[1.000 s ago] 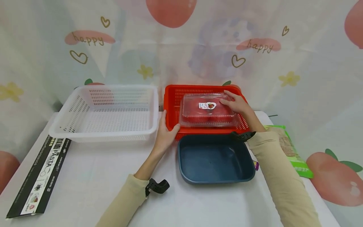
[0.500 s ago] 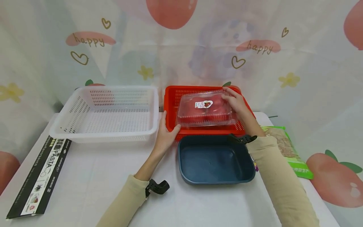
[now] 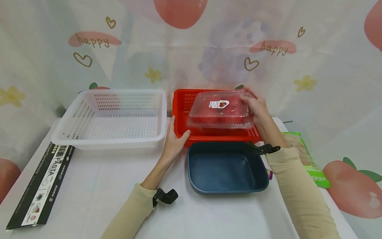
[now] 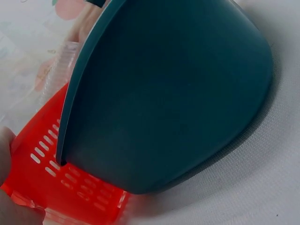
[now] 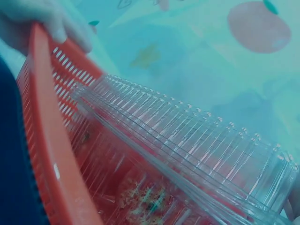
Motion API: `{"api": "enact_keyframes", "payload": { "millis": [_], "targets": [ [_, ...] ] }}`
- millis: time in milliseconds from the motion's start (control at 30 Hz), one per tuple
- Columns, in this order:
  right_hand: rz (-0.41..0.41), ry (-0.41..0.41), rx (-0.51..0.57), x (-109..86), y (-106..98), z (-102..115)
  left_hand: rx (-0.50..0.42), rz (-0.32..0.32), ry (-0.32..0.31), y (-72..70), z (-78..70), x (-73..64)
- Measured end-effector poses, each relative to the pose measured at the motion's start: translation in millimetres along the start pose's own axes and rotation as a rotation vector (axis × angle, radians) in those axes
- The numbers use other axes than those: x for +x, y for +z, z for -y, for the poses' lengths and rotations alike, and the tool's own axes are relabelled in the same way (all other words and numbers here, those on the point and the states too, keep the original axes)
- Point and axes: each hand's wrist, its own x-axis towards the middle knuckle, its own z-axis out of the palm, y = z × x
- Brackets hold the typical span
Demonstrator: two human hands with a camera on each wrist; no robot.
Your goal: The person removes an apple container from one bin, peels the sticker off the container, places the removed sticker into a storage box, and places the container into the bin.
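In the head view a clear plastic clamshell box (image 3: 206, 114) with a small printed label sits tilted above the red basket (image 3: 197, 136), raised off its floor. My right hand (image 3: 259, 106) grips the box at its right end. In the right wrist view, the ribbed side of the box (image 5: 197, 136) crosses the basket, and blurred reddish contents with a yellowish patch show through; I cannot tell what they are. My left hand (image 3: 173, 141) holds the front left corner of the basket, thumb at the rim, fingers along the left side.
A dark blue basin (image 3: 226, 169) stands directly in front of the red basket. To the left is a white perforated basket (image 3: 119, 142), with a black pasta box (image 3: 44, 186) before it. A green-edged packet (image 3: 307, 159) lies at the right, near a small purple item (image 3: 270, 174).
The clear box has risen from the basket and tilted, its right end up, as my right hand moves up and slightly right. My left hand stays on the basket.
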Motion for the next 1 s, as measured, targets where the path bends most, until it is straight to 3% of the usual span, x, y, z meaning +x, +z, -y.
{"api": "enact_keyframes", "payload": {
  "millis": [367,600,1000],
  "targets": [
    [0.036,0.003,0.157,-12.5,-6,13,0.014,-0.004,-0.004,-0.7,-1.5,-0.1],
    [0.048,0.044,0.209,-12.9,-8,9,-0.002,0.007,-0.01,-0.6,-0.5,-0.2],
    [0.1,0.044,0.287,-9.5,-13,0,-0.001,0.007,0.0,-0.7,0.2,-0.3]
  ]
}}
